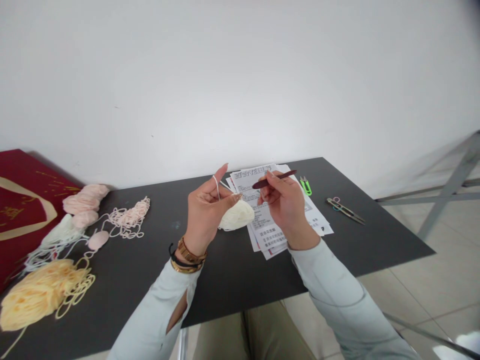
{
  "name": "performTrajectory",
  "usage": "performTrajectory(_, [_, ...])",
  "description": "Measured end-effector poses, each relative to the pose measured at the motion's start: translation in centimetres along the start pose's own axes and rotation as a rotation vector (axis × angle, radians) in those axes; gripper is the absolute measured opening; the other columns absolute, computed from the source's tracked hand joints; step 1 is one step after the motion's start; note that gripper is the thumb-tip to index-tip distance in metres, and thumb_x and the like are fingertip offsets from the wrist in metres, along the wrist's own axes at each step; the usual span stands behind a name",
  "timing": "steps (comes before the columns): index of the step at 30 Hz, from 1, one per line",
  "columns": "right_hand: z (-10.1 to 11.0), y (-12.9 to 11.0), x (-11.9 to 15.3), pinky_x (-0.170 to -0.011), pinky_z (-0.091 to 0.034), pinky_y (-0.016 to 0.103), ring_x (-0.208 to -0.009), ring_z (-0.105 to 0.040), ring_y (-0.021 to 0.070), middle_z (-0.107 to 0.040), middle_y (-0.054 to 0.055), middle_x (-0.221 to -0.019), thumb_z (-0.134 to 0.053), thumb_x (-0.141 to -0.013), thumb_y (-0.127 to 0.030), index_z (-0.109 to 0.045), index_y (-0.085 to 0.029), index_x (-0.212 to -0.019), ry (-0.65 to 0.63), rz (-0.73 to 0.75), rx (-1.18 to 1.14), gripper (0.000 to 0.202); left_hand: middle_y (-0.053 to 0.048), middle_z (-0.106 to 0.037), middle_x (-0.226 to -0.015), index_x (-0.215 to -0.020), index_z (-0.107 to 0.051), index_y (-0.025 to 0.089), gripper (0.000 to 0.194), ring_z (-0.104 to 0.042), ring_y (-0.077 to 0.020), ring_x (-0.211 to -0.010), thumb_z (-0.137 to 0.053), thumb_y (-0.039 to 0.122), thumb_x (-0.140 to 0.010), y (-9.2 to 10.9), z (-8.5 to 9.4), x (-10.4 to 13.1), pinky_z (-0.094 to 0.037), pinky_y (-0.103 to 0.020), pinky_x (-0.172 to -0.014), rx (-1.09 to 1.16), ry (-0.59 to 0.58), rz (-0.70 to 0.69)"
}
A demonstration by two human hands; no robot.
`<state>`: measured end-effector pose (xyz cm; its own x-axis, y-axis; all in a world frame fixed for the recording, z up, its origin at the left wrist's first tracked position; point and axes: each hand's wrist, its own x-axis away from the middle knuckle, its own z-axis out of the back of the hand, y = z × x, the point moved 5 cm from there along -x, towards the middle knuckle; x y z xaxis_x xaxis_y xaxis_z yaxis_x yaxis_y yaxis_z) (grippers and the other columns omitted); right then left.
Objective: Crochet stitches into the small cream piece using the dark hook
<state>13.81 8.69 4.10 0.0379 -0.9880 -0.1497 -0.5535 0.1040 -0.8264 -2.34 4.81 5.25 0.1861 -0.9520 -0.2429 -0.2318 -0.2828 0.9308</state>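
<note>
Beside the skeins we see a red bag (pixel 23 212) with a flat cream strap and gold print; what it holds we cannot tell. On the smooth black table (pixel 150 285), our left hand (pixel 206 210) raises one finger looped by a white strand (pixel 216 186), its thumb and another finger pinching the yarn. Our right hand (pixel 283 205) pinches a slim dark-red tool (pixel 259 184) above printed papers (pixel 273 237). The soft, rounded white ball (pixel 238 218) rests just below our left hand; fluffy yellow yarn (pixel 41 290) and crinkled pink loops (pixel 131 217) lie leftward.
</note>
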Motion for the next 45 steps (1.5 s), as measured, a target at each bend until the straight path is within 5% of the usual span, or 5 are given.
performTrajectory(5, [-0.9,1.5,0.5,-0.04,-0.054,0.017,-0.04,-0.056,0.0072,-0.063,-0.003,-0.051,-0.08,-0.071,-0.036,-0.07,-0.014,-0.072,-0.051,-0.199,-0.082,0.024,0.006,-0.066,-0.065,-0.128,-0.064,0.027,0.071,-0.056,-0.0067,-0.06,-0.082,0.008,-0.062,-0.6,-0.4,0.3,-0.048,-0.019,-0.06,0.077,0.028,-0.032])
performTrajectory(12, [-1.4,1.1,1.2,-0.046,-0.057,0.018,-0.046,-0.063,0.0093,-0.07,-0.002,-0.057,-0.078,-0.075,-0.038,-0.073,-0.016,-0.08,-0.013,-0.044,-0.006,0.023,0.005,-0.068,-0.064,-0.128,-0.064,0.026,0.069,-0.057,-0.0072,-0.059,-0.082,0.01,-0.063,-1.4,-0.5,0.3,-0.049,-0.02,-0.06,0.195,0.065,0.013])
performTrajectory(23, [-3.1,-0.9,4.8,-0.075,-0.058,0.037,-0.083,-0.069,0.0188,-0.076,0.005,-0.094,-0.063,-0.083,-0.006,-0.073,-0.027,-0.108,-0.307,0.961,0.71,0.034,0.004,-0.066,-0.061,-0.127,-0.061,0.012,0.066,-0.062,-0.0074,-0.057,-0.071,0.0,-0.063,-1.8,-0.7,0.0,-0.048,-0.017,-0.06,0.499,0.018,0.362])
performTrajectory(31, [-1.9,0.4,2.1,-0.053,-0.06,0.025,-0.066,-0.07,0.0137,-0.076,0.0,-0.082,-0.073,-0.083,-0.028,-0.076,-0.026,-0.091,-0.149,0.378,0.161,0.009,0.002,-0.07,-0.063,-0.12,-0.067,0.019,0.058,-0.064,-0.0083,-0.059,-0.07,0.0,-0.066,-0.8,-0.1,-0.5,-0.05,-0.018,-0.061,0.51,-0.195,0.455])
performTrajectory(45, [-1.2,-0.5,1.7,-0.052,-0.06,0.022,-0.053,-0.067,0.0109,-0.074,-0.002,-0.065,-0.077,-0.078,-0.034,-0.076,-0.022,-0.083,-0.052,0.236,0.074,0.013,0.007,-0.059,-0.054,-0.119,-0.069,0.018,0.058,-0.058,-0.007,-0.055,-0.078,0.002,-0.064,0.2,0.1,-0.4,-0.049,-0.02,-0.061,0.428,-0.148,0.314])
